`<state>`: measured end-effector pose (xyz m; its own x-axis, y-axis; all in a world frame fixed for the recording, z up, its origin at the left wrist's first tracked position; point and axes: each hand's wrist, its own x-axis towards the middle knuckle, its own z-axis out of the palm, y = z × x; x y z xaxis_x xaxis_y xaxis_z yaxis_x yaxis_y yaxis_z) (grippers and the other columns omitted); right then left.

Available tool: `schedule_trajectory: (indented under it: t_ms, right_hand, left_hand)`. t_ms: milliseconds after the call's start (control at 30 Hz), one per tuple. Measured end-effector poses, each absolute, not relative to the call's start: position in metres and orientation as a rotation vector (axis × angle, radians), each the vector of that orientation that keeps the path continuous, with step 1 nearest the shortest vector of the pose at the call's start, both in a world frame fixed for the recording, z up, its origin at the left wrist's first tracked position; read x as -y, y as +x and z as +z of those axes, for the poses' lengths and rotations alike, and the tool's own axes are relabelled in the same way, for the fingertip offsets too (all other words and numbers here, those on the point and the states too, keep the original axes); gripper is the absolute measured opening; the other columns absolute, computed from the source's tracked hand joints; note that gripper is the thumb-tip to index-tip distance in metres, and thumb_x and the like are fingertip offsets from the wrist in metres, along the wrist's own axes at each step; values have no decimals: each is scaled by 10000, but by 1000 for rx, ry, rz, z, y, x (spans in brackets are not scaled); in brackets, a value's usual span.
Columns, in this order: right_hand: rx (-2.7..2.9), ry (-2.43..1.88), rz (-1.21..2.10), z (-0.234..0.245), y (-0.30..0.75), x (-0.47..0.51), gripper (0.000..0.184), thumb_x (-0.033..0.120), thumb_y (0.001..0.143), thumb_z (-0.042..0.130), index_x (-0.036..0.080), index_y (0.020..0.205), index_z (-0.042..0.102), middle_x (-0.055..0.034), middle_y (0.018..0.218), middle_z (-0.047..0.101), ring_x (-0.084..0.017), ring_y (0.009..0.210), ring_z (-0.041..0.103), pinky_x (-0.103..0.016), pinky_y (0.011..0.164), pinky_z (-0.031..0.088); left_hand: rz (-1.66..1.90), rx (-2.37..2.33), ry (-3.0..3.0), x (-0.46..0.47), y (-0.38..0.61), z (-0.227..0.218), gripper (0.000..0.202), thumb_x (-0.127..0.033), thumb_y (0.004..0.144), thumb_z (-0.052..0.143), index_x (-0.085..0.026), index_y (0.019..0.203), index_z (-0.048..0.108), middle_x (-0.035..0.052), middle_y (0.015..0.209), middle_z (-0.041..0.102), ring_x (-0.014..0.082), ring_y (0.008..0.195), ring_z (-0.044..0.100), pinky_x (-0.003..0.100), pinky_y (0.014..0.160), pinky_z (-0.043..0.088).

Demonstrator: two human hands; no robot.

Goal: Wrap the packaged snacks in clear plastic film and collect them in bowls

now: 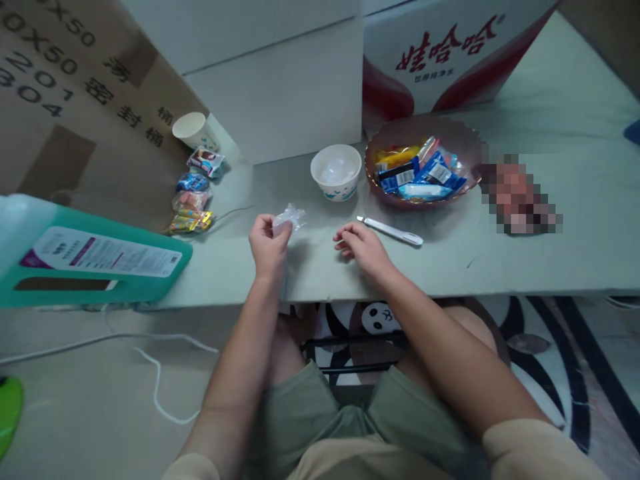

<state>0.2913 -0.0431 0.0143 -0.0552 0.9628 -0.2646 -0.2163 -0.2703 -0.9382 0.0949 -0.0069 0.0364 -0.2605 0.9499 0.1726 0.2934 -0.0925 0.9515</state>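
My left hand [267, 241] is closed around a crumpled clear plastic wrapper [290, 217], held just above the pale table [500, 260]. My right hand [361, 245] rests on the table with its fingers curled in; whether it holds anything small I cannot make out. A white utility knife [391, 231] lies just right of that hand. Behind my hands stands a white paper bowl [336, 172]. Right of the bowl is a brown dish [453, 137] filled with several wrapped snacks [419, 175].
Several snack packets [194, 193] lie in a row at the left by a paper cup [193, 130]. A teal jug [90, 257] lies at the near left. White boxes [280, 87], a brown carton [65, 100] and a red-printed carton [450, 53] line the back.
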Motion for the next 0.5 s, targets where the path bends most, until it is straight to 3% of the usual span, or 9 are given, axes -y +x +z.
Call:
schedule_trajectory:
  t_ms: [133, 233, 333, 433, 500]
  right_hand:
    - [1066, -1207, 1477, 18, 294, 44, 192, 413, 864, 545, 230, 850, 599, -7, 869, 697, -146, 756, 656, -300, 717, 471]
    - [1152, -1231, 1435, 18, 298, 42, 183, 395, 892, 521, 235, 848, 600, 1, 823, 676, -163, 753, 633, -313, 721, 459]
    - [1258, -1269, 1371, 19, 300, 39, 158, 344, 903, 507, 237, 830, 597, 6, 787, 674, -174, 753, 614, -327, 752, 456]
    - [1312, -1278, 1367, 21, 301, 35, 153, 311, 912, 498, 235, 824, 596, 2, 802, 695, -177, 760, 619, -325, 760, 455]
    - [1325, -1286, 1376, 23, 301, 34, 155, 312, 921, 501, 235, 824, 595, -1, 803, 696, -179, 771, 626, -315, 754, 459]
  left_hand:
    - [1340, -1658, 1790, -14, 128, 72, 304, -124, 818, 704, -244, 684, 458, -25, 682, 437, 148, 754, 496, 307, 736, 406]
    - [1175, -1520, 2011, -50, 167, 97, 249, -87, 777, 712, -242, 719, 526, 19, 762, 574, 222, 969, 605, 323, 830, 455]
    - [649, -1719, 2196, -87, 206, 112, 158, -120, 803, 682, -251, 892, 677, 78, 988, 705, 298, 1206, 614, 354, 933, 486]
    - [47, -1918, 2318, -114, 232, 114, 303, -135, 802, 650, -215, 1083, 731, 127, 1157, 734, 336, 1207, 655, 402, 976, 504]
    - [-241, -1887, 2281, -129, 238, 106, 273, -186, 761, 702, -183, 1029, 755, 145, 1090, 752, 350, 1139, 692, 408, 948, 524]
